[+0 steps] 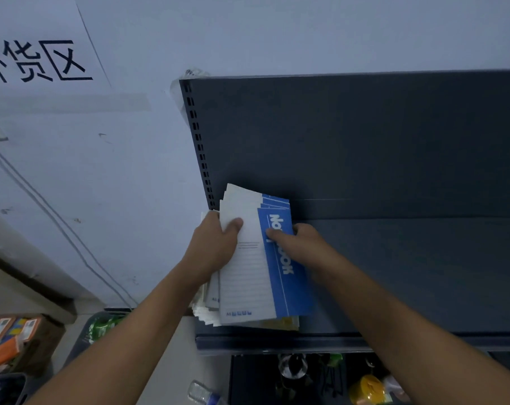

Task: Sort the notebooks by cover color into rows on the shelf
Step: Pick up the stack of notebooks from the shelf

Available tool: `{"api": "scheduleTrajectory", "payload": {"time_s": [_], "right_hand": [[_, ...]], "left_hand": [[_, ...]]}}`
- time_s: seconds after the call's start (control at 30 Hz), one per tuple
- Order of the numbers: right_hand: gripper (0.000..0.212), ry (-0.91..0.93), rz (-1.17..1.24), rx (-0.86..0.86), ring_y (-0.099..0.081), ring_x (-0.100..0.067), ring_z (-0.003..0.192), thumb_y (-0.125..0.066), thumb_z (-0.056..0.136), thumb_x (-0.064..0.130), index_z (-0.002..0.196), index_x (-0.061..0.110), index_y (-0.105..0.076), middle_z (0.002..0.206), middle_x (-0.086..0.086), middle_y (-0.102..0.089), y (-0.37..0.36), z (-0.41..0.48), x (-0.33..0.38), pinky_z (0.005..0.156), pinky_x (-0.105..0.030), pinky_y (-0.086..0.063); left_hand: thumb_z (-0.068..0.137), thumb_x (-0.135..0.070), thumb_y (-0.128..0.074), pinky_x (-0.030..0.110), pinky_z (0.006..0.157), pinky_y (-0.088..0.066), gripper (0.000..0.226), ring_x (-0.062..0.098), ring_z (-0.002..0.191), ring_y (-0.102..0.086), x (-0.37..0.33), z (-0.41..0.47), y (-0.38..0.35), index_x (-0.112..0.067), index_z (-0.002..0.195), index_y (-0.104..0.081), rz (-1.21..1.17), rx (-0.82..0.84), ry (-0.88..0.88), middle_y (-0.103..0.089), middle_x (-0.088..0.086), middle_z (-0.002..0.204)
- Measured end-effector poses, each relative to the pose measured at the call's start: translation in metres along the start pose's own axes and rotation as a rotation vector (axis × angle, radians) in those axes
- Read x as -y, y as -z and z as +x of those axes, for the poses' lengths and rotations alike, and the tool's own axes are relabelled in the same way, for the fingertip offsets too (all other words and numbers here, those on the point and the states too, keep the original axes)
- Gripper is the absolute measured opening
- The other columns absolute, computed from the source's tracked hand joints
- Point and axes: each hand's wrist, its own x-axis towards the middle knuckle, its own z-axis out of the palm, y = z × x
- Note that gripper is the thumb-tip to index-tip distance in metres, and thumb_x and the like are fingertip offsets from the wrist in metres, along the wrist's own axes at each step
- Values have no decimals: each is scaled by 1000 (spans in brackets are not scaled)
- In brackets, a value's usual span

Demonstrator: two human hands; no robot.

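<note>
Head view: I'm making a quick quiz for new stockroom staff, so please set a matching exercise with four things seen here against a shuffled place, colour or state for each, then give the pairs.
Column one
1 left hand
2 right hand
3 shelf
4 plastic bottle

Column two
A dark grey, bears the notebook stack at its left end
B thumb on the blue strip of the top notebook
C low in view, below the shelf's front edge
D thumb on the white part of the top notebook

Pairs: 1-D, 2-B, 3-A, 4-C
</note>
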Motion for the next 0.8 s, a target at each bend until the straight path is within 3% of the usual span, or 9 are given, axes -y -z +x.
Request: {"api": "scheduleTrajectory", "payload": {"time_s": [0.13, 0.27, 0.37, 0.5, 0.63, 0.8], "right_hand": [[32, 16, 205, -55, -74, -22, 83, -77, 87, 33, 108, 15, -61, 98, -5, -75, 8, -5, 7, 72, -39, -61], [27, 74, 238, -168, -76, -19, 76, -78, 87, 29, 102, 17, -59, 93, -2, -76, 23, -11, 5, 64, -38, -61], [26, 55, 291, -295, -75, -23, 76, -78, 87, 26, 102, 16, -60, 92, -5, -76, 36, -15, 1, 65, -41, -63], [31, 45, 62, -445, -65, -18, 65, -74, 87, 36, 105, 16, -58, 88, -1, -69, 65, -23, -11, 57, -34, -55], [38, -47, -278, -592, -69, -25, 83, -67, 88, 52, 103, 18, -57, 100, -1, -67, 106, -41, -26, 78, -42, -59], [43, -94, -478, -757, -61, -28, 90, -57, 93, 55, 105, 16, -45, 108, -4, -61, 161, -67, -48, 70, -37, -48]], "left_hand": [[95, -59, -48, 33, 65, -52, 45, 17, 82, -66, -16, 4, -4, -15, 103, -57, -44, -40, -11, -66, 0, 95], [95, -63, -44, 22, 53, -46, 50, 10, 69, -68, -27, 4, -12, -17, 93, -64, -51, 67, -19, -69, -4, 81], [96, -59, -45, 18, 51, -38, 44, 6, 69, -61, -34, 4, -27, -17, 94, -59, 112, 92, -144, -63, -7, 82], [97, -55, -47, 20, 54, -38, 40, 7, 70, -57, -52, 1, -58, -16, 100, -56, 225, 73, -307, -61, -6, 88], [99, -49, -47, 31, 70, -46, 41, 19, 87, -60, -85, -12, -95, -12, 114, -53, 336, 96, -420, -62, 3, 104], [99, -44, -48, 39, 73, -52, 35, 34, 88, -63, -136, -29, -143, -9, 97, -47, 399, 143, -645, -63, 14, 98]]}}
